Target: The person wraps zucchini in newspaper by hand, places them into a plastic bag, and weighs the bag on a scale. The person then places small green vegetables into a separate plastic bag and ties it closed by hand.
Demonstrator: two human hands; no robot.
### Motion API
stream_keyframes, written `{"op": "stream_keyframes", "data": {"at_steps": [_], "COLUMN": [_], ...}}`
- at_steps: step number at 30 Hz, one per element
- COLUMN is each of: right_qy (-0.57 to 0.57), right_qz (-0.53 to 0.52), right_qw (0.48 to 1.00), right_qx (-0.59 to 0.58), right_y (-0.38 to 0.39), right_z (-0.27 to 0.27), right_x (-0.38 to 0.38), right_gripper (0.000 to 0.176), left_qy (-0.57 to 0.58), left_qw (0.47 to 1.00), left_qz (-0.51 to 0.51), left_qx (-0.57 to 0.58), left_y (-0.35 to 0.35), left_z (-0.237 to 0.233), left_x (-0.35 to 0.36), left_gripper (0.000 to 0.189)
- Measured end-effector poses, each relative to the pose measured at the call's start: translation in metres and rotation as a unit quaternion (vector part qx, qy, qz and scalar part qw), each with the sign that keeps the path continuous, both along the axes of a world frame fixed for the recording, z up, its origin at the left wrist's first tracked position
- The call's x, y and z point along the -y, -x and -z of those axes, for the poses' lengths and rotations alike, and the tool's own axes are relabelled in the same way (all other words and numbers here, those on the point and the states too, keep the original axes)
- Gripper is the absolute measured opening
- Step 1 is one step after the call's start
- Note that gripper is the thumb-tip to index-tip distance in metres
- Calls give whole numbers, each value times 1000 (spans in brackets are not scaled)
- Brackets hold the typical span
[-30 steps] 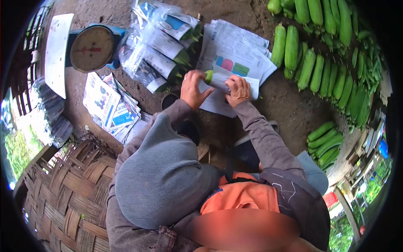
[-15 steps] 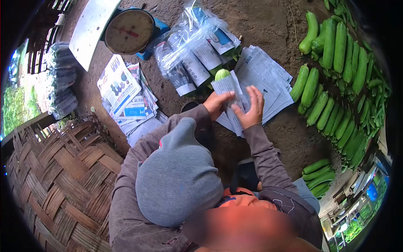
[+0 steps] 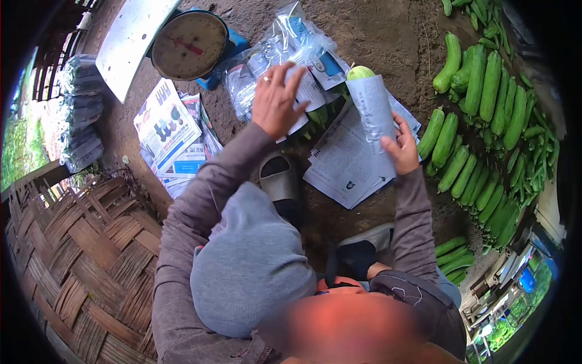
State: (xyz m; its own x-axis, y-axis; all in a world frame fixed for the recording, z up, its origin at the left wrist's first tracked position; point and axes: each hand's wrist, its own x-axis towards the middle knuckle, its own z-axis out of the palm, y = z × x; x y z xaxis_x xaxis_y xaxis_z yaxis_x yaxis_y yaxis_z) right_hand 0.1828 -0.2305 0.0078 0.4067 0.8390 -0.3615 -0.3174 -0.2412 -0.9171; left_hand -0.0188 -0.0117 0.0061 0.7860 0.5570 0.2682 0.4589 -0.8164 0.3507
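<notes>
No word or number can be read: print covers the newspapers [image 3: 167, 130] stacked on the ground, the pages [image 3: 342, 167] spread beside them and the sheet [image 3: 374, 115] rolled round a gourd [image 3: 360, 72], all too small to make out; the scale dial [image 3: 188, 45] carries a ring of marks and a red pointer, its figures illegible; blue and white labels in the clear bags [image 3: 315, 60] are blurred

Scale [image 3: 187, 45] left of bags [image 3: 318, 57], gourds [image 3: 485, 109] right
</notes>
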Motion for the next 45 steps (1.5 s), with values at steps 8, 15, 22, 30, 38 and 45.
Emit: {"op": "stream_keyframes", "data": {"at_steps": [8, 15, 22, 30, 38, 45], "right_qy": [10, -2, -18, -65, -58, 0], "right_qz": [-139, -187, -182, -116, -102, -81], "right_qw": [990, 930, 977, 990, 946, 874], "right_qx": [-38, 316, 106, -41, -302, 478], "right_y": [-32, -38, -75, -70, -85, -40], "right_z": [20, 14, 50, 91, 105, 81], "right_x": [-49, -135, -181, -171, -170, -154], "right_gripper": [58, 53, 47, 45, 32, 71], "left_qy": [58, 30, 29, -63, -36, -28], "left_qw": [996, 994, 988, 974, 992, 990], "left_qz": [32, 102, 100, 188, 63, 53], "left_qx": [-51, -24, -111, -105, -98, -127], "left_y": [-48, -107, -124, -131, -116, -93], "left_z": [37, 2, -20, -16, -10, 7], "left_x": [-81, -114, -115, -102, -80, -80], "left_gripper": [57, 39, 22, 9, 9, 8]}}
